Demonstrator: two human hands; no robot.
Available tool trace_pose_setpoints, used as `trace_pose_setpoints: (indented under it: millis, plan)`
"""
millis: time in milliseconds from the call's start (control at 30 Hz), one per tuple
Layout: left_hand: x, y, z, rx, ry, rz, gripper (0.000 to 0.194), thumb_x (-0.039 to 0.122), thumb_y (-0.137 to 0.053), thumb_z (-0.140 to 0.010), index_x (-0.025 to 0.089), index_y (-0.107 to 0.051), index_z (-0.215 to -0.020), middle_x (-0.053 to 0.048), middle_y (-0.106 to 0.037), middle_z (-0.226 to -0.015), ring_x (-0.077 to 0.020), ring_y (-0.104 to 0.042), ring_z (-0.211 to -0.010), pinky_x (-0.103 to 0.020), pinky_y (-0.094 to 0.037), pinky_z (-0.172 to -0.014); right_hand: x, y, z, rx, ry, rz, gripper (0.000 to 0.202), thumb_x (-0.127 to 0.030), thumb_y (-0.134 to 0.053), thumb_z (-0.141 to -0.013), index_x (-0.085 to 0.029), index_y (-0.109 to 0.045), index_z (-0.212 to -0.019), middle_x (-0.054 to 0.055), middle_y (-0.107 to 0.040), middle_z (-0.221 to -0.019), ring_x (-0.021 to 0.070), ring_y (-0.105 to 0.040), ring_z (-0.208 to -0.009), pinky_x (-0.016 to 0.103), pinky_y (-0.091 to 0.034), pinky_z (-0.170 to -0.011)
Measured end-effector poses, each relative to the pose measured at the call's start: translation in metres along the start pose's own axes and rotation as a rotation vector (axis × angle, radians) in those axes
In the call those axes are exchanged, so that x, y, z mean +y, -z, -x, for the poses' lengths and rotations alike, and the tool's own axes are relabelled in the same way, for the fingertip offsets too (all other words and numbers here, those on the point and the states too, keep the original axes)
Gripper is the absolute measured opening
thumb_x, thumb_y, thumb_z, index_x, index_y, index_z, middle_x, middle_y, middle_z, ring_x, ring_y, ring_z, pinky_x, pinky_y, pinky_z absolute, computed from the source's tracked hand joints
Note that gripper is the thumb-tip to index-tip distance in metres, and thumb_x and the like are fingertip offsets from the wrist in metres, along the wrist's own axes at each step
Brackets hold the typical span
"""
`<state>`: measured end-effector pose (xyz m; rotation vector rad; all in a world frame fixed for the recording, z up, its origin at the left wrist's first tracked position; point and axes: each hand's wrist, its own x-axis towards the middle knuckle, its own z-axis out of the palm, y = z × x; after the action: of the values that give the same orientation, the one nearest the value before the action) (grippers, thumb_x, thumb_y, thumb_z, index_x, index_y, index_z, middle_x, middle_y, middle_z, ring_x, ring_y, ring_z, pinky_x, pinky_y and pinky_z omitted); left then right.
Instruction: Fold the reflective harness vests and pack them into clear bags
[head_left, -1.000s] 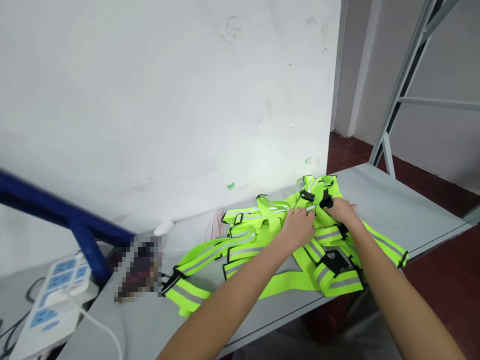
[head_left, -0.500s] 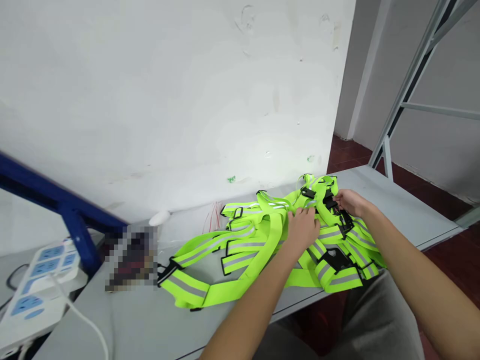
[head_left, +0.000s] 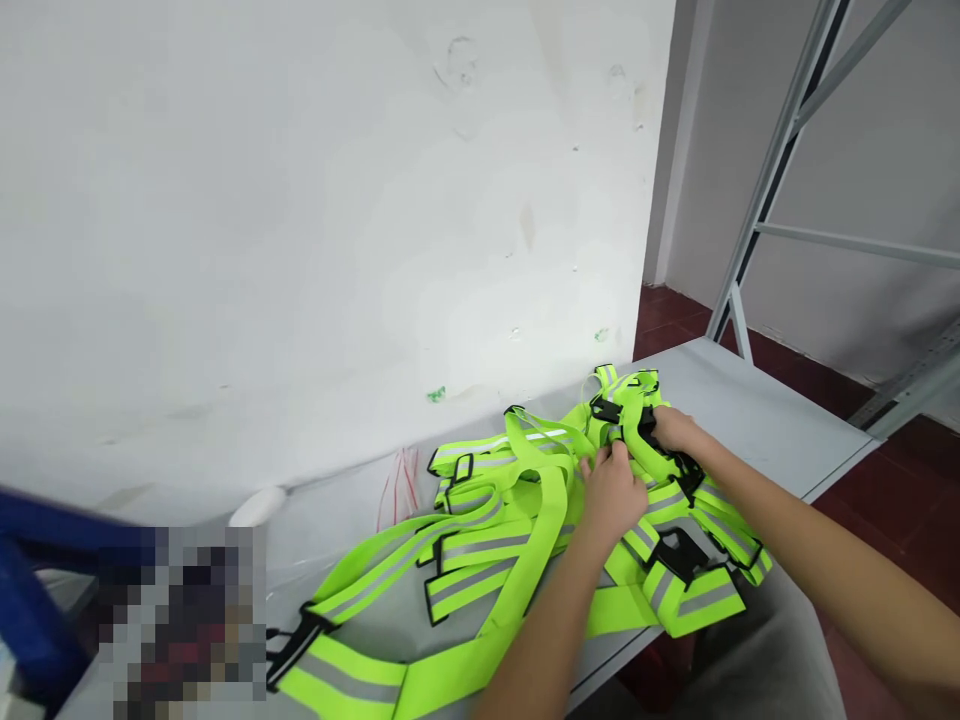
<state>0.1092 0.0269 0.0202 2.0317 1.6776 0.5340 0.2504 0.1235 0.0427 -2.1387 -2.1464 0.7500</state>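
A tangled pile of neon-yellow reflective straps (head_left: pixel 540 520) with grey stripes and black plastic buckles spreads over the grey tabletop. My left hand (head_left: pixel 616 490) is in the middle of the pile, its fingers bent and closed on a strap beside a small black fitting. To its right, my right hand (head_left: pixel 675 430) reaches in from the side with curled fingers at a cluster of black buckles (head_left: pixel 646 424); its fingertips are partly hidden there. Another black buckle (head_left: pixel 681 555) lies on the straps nearer my lap.
Against the white wall (head_left: pixel 337 250) lie clear plastic bags (head_left: pixel 397 490) with red lines and a white rounded object (head_left: pixel 257 507). A blue metal frame (head_left: pixel 37 600) stands at left beside a blurred-out patch. A grey metal rack (head_left: pixel 772 180) rises at the right.
The view has shifted, so the straps' near left end now sits lower and the power strip has nearly left the picture. My left hand's fingers have curled more; both hands stay at the pile.
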Motion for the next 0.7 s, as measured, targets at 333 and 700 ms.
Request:
trace_pose_setpoints:
  millis: [333,700]
  plan:
    - [-0.005,-0.002,-0.001,0.28,0.038,0.059,0.02,0.012,-0.045,-0.079,0.021,-0.047,-0.096,-0.009,-0.056,-0.093,-0.0263,-0.054,-0.093,-0.042,-0.045,-0.084,-0.022,0.006,0.022,-0.011,0.061,0.33,0.022,-0.029,-0.058,-0.092,-0.015,-0.063,-0.108,0.008,-0.064,-0.109,0.0211,-0.062,-0.098,0.044,-0.048,-0.089]
    - [-0.005,-0.01,-0.001,0.253,0.033,0.245,0.049,0.019,-0.048,-0.083,0.018,-0.035,-0.13,-0.011,-0.058,-0.11,-0.0269,-0.056,-0.105,-0.044,-0.045,-0.095,-0.021,0.001,0.028,0.1,0.085,0.337,0.016,-0.009,-0.051,-0.078,-0.013,-0.066,-0.08,0.013,-0.068,-0.087,0.0244,-0.062,-0.083,0.039,-0.029,-0.084]
